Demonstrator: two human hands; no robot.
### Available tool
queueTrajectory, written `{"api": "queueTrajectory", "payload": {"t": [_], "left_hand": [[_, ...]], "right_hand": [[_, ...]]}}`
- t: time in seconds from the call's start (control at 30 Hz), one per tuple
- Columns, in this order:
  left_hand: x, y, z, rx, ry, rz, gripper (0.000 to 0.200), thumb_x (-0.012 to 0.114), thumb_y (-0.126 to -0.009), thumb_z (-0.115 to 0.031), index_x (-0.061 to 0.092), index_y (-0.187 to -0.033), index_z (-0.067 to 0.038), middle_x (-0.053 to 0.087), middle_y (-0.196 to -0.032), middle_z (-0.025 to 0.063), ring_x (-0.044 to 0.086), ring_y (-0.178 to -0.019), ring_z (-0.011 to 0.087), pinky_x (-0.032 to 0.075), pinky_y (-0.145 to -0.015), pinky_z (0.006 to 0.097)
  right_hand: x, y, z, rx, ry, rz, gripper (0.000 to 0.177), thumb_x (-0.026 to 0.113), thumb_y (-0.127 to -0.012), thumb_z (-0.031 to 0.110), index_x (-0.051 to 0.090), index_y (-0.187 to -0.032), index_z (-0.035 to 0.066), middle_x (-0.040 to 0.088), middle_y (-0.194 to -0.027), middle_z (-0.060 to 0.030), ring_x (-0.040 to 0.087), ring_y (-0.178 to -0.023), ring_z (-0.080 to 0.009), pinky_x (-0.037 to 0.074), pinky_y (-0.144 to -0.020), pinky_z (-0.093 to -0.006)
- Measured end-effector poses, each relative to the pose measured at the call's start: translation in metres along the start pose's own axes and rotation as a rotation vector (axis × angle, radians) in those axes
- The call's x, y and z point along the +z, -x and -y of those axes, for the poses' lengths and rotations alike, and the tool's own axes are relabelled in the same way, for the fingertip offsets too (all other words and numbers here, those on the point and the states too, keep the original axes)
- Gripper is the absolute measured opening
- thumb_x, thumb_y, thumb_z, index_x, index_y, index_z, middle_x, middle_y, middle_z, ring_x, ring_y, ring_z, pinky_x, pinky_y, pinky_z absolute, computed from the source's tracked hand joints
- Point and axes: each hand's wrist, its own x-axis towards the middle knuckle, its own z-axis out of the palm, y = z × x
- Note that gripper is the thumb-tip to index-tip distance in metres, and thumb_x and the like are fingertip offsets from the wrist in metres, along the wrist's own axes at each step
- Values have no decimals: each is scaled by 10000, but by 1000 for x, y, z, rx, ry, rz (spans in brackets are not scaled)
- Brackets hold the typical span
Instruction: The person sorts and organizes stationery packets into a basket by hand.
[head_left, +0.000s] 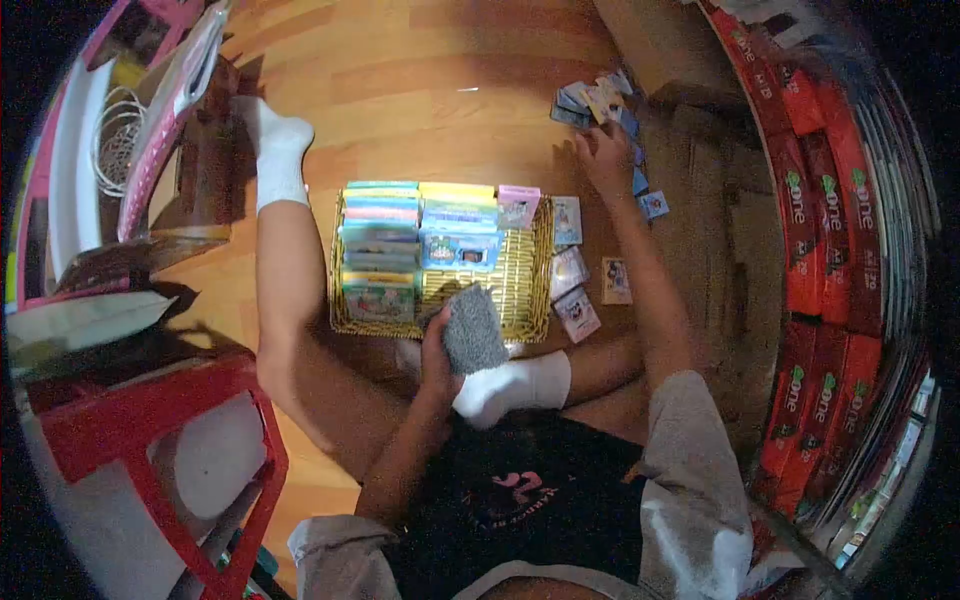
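I sit on a wooden floor with a yellow woven basket (528, 296) between my legs. Several colourful card packs (412, 243) stand in rows inside it. My left hand (437, 352) holds a grey glittery card pack (474, 328) upright over the basket's near edge. My right hand (604, 158) reaches far forward and rests, fingers down, on a loose heap of small cards (598, 102). Whether it grips a card is hidden. Single card packs (577, 312) lie on the floor to the right of the basket.
Stacked red cartons (822, 250) line the right side. A red plastic stool (160, 440) stands at the lower left, a pink rack (150, 120) with a wire coil at the upper left. Brown cardboard (712, 200) lies under the right arm. My socked feet flank the basket.
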Motion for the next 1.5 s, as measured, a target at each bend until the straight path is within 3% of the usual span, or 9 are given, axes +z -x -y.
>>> {"api": "queueTrajectory", "payload": {"t": [0.17, 0.4, 0.7, 1.03, 1.17, 1.33, 1.43, 1.47, 1.5], "left_hand": [[7, 2, -6, -46, -25, -120, 435, 494, -765, -316, 465, -1086, -24, 530, -1003, 113, 522, -895, 249, 429, -793, 373], [1, -1, -5, -80, -65, -60, 492, 484, -740, -358, 459, -1106, -30, 528, -1017, 129, 537, -875, 271, 436, -787, 405], [7, 4, -4, 39, -20, -76, 357, 463, -795, -275, 489, -1064, -43, 555, -974, 79, 537, -875, 215, 430, -776, 341], [6, 18, 8, 172, -185, -3, 320, 430, -815, -267, 510, -1038, -51, 565, -971, 60, 547, -870, 198, 423, -785, 329], [-5, 17, 12, 186, -62, 113, 277, 432, -818, -255, 517, -999, -64, 571, -935, 61, 550, -855, 205, 427, -780, 338], [-9, 20, 20, 227, -71, 206, 251, 441, -827, -267, 513, -973, -76, 571, -906, 54, 552, -833, 198, 434, -771, 328], [-17, 20, 17, 78, -76, 206, 272, 397, -853, -288, 483, -999, -76, 542, -886, 55, 529, -840, 193, 429, -762, 319], [-7, 36, 18, 84, -76, 206, 272, 397, -853, -288, 483, -999, -76, 542, -886, 55, 529, -840, 193, 429, -762, 319], [13, 63, 19, 203, -158, 142, 296, 390, -853, -309, 482, -1004, -71, 534, -911, 63, 517, -858, 193, 422, -768, 319]], "right_hand": [[34, -19, -35, -164, 355, -132, 415, 556, -724, 349, 565, -977, 21, 324, -1227, -224, 310, -1134, -357, 276, -914, -478], [5, -18, -17, -220, 470, -114, 424, 541, -744, 351, 545, -1023, 31, 411, -1166, -199, 350, -1113, -346, 285, -906, -480], [-107, 56, 46, -26, -481, -412, 205, 554, -764, 112, 594, -963, 84, 573, -922, -115, 548, -836, -234, 420, -755, -302], [-118, 185, 114, 516, -1220, -184, 234, 575, -733, 72, 577, -956, 0, 584, -882, -97, 530, -821, -131, 442, -698, -238], [-117, 214, 141, 428, -1039, -15, 232, 586, -731, 88, 581, -948, 8, 598, -854, -85, 554, -769, -140, 454, -673, -249], [-111, 243, 184, -262, -642, -185, 225, 602, -695, 37, 590, -917, 4, 598, -865, -122, 582, -763, -232, 454, -676, -285], [-102, 255, 194, -486, -430, 57, 294, 616, -690, 167, 586, -971, 86, 563, -989, -109, 489, -994, -266, 348, -874, -400], [-95, 260, 190, -496, -359, 240, 376, 607, -691, 231, 549, -1059, 178, 453, -1164, -118, 343, -1149, -284, 231, -948, -465], [-94, 261, 189, -501, -362, 240, 376, 607, -691, 231, 549, -1059, 178, 453, -1164, -118, 343, -1149, -284, 231, -948, -465]]}}
